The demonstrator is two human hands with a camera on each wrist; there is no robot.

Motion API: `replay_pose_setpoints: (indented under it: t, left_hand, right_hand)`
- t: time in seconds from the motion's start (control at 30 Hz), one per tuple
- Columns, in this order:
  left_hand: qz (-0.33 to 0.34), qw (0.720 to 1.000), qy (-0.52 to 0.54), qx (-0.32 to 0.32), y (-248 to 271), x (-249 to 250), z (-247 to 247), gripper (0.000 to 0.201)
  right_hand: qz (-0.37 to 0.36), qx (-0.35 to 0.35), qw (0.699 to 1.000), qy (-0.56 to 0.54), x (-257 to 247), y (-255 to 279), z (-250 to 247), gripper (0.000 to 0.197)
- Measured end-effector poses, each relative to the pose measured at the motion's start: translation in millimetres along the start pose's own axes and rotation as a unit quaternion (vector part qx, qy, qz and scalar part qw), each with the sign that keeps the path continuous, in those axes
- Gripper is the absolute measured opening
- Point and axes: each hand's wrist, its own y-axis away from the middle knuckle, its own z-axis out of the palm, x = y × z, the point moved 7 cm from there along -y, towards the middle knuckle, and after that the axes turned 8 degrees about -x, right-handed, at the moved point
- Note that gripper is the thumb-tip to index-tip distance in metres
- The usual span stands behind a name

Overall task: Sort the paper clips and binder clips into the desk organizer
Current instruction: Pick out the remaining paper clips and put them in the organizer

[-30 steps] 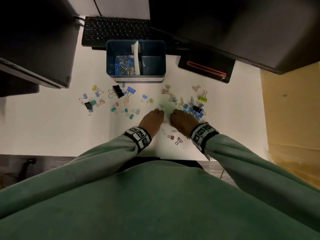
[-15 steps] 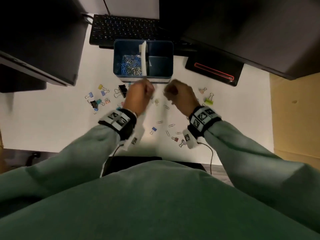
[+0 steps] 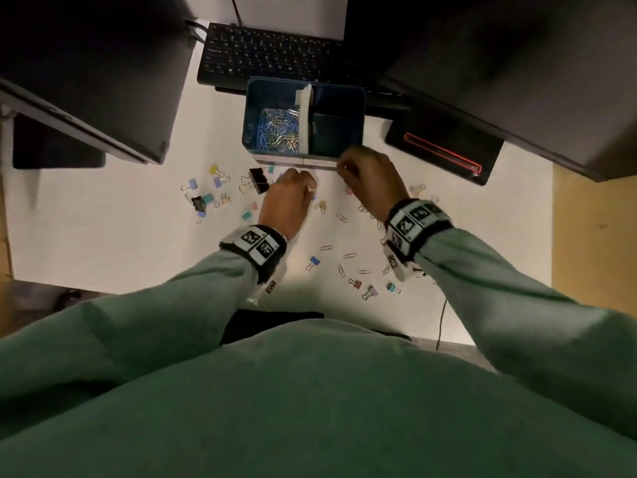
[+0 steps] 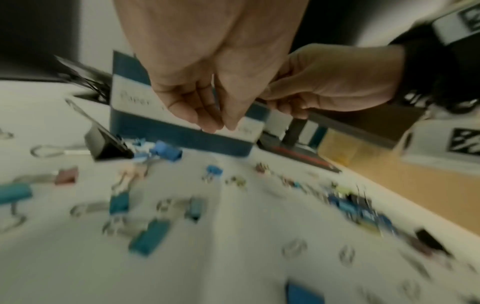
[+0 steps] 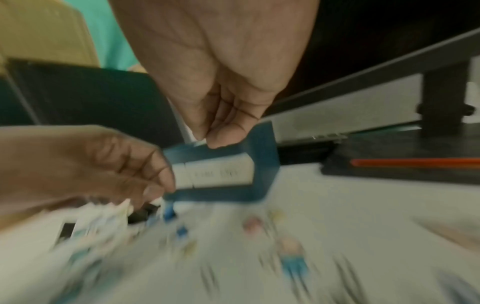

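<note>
Both hands hover above a white desk [image 3: 103, 236] just in front of a blue desk organizer [image 3: 253, 108]. The left hand [image 3: 287, 205] has fingers and thumb bunched together, pointing down; whether anything sits between the tips cannot be told. The right hand [image 3: 370, 182], at the organizer's front right corner, is curled with fingertips pressed to the thumb, its contents likewise hidden.

Only the head view looks into the organizer: two compartments split by a white divider [image 3: 305, 122], the left holding a heap of blue and metallic paper clips [image 3: 275, 131], the right dark inside. Only the wrist views show the two white labels [image 5: 215, 174] on its front, their writing too blurred to read.

One large black binder clip [image 3: 258, 180] lies beside the left hand. Small coloured binder clips [image 3: 370, 292] and loose silver clips [image 3: 350, 255] are scattered around, too many hidden by the hands for a sure count.
</note>
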Motion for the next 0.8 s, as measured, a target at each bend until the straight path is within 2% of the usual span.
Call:
replay_pose_setpoints:
  t: [0.07, 0.13, 0.17, 0.23, 0.33, 0.43, 0.53, 0.6, 0.7, 0.8]
  left_hand:
    - [-0.003, 0.998, -0.031, -0.057, -0.7, -2.7, 26.6, 0.022]
    - [0.003, 0.995, -0.048, -0.087, -7.5, 2.0, 39.5, 0.030]
    - [0.008, 0.993, -0.060, -0.099, -10.7, 4.7, 43.6, 0.031]
    - [0.015, 0.989, -0.094, -0.116, -15.5, 8.0, 49.0, 0.028]
    - [0.013, 0.988, -0.102, -0.116, -16.8, 6.3, 52.7, 0.021]
    - [0.004, 0.997, -0.018, -0.071, -13.3, 2.3, 41.9, 0.017]
    - [-0.034, 0.997, 0.065, -0.008, -13.5, -11.8, 17.7, 0.014]
    - [-0.066, 0.995, 0.076, 0.003, -12.7, -27.0, 7.6, 0.014]
    - [-0.072, 0.996, 0.056, -0.003, -5.8, -34.3, 1.5, 0.018]
    - [-0.031, 0.998, 0.047, -0.018, 12.3, -17.7, 4.3, 0.011]
  right_hand:
    - [0.037, -0.079, 0.994, 0.059, 26.4, 33.8, 33.5, 0.024]
    - [0.050, -0.189, 0.972, 0.131, 40.4, 63.2, 68.7, 0.044]
    - [0.029, -0.231, 0.958, 0.169, 40.1, 76.0, 83.5, 0.053]
    - [-0.021, -0.272, 0.937, 0.219, 36.6, 99.0, 101.8, 0.065]
    - [-0.027, -0.289, 0.928, 0.233, 44.5, 121.3, 106.8, 0.069]
    - [-0.030, -0.293, 0.932, 0.212, 45.3, 124.0, 100.6, 0.061]
    - [-0.032, -0.265, 0.950, 0.165, 31.1, 99.0, 96.7, 0.058]
    - [-0.044, -0.258, 0.951, 0.163, 18.1, 74.5, 103.9, 0.059]
    - [-0.058, -0.262, 0.938, 0.221, 11.6, 53.8, 116.3, 0.058]
    - [-0.089, -0.299, 0.911, 0.270, 24.6, 74.2, 117.5, 0.056]
